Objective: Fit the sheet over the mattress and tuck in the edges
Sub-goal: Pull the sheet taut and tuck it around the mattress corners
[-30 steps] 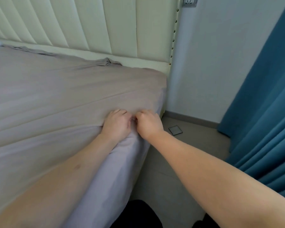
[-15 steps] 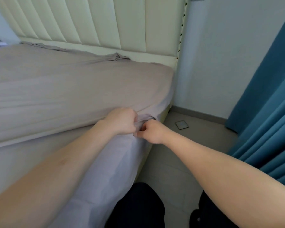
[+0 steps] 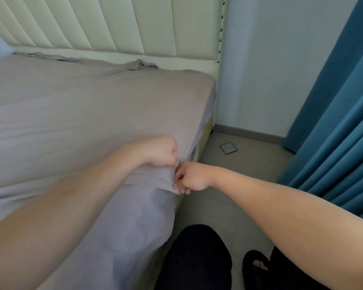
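A: Where's the sheet (image 3: 88, 114) against the hands?

B: Spread over the mattress top and hanging down its near side. The left hand (image 3: 162, 151) sits on the side edge, fingers curled into a fist with cloth bunched under it. The right hand (image 3: 190, 177) is just beside and a little lower, off the bed's side, fingers and thumb pinching a gathered fold of the hem.

A: So which way does the tuck go?

B: The edge runs along the bed's side toward the headboard (image 3: 113, 24) corner. From the fingers, the gap under the mattress lies down and inward, to the left. I'd judge the right hand nearer it, with the left pinning the top.

A: What can't you make out?

B: The left fingertips are hidden by the fist, so how much cloth they hold is unclear. The mattress underside is covered by the hanging sheet, and at the headboard a loose bunch (image 3: 140, 64) looks untucked
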`<action>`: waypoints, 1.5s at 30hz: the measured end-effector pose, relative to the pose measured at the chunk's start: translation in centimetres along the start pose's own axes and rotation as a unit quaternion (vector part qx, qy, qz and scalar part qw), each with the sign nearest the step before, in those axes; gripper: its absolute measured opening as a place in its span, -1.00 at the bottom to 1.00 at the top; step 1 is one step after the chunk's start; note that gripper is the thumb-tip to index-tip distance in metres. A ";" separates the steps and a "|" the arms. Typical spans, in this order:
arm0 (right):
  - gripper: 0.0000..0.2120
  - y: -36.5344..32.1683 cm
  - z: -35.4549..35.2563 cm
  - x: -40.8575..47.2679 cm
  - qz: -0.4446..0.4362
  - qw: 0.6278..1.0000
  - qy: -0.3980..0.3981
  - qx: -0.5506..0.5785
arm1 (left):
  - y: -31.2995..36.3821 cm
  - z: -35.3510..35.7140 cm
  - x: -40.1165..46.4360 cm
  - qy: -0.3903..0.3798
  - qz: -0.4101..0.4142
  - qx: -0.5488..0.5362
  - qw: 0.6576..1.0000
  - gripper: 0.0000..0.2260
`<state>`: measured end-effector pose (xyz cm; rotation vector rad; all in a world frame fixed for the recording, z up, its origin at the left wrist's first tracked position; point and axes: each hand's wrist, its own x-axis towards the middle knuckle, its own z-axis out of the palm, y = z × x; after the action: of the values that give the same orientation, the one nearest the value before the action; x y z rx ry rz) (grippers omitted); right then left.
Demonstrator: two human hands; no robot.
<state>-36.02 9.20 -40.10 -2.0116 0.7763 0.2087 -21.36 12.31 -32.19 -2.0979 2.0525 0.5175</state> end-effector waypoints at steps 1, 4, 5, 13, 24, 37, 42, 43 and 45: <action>-0.87 0.3 -0.3 0.0 0.007 1.000 0.011 0.006 | -0.2 -0.5 0.7 0.062 -0.005 -0.003 0.998 -0.87; -0.90 1.7 -1.4 0.3 0.057 0.994 0.079 -0.039 | -1.0 0.2 3.3 0.184 -0.003 0.007 0.983 -0.73; -0.86 2.3 -1.7 0.7 0.083 0.989 0.109 -0.059 | -1.3 1.2 4.1 0.177 0.002 0.031 0.984 -0.53; -0.65 6.0 1.6 4.3 0.207 0.903 0.264 0.270 | -1.2 5.2 5.4 0.227 -0.001 0.133 0.965 -0.20; -0.94 7.4 4.5 8.7 0.178 0.799 0.306 0.486 | -1.0 5.6 5.9 0.222 -0.023 0.159 0.962 -0.21; -0.95 9.9 2.2 6.8 0.152 0.692 0.417 0.570 | 3.7 6.8 7.7 0.218 -0.035 0.392 0.893 -0.64; -0.81 6.5 0.3 7.2 0.057 0.715 0.309 0.625 | 4.2 7.8 9.5 0.195 -0.065 0.412 0.888 -0.59; -0.77 5.8 0.2 7.4 0.056 0.713 0.272 0.644 | 4.1 7.8 9.6 0.194 -0.063 0.402 0.892 -0.61; -0.70 5.2 -0.1 8.1 0.055 0.693 0.252 0.673 | 4.0 7.7 9.3 0.213 -0.050 0.363 0.906 -0.66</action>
<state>-32.78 3.65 -47.27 -0.5543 0.9470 -0.7211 -26.37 6.13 -42.10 -1.9036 1.8719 -0.6915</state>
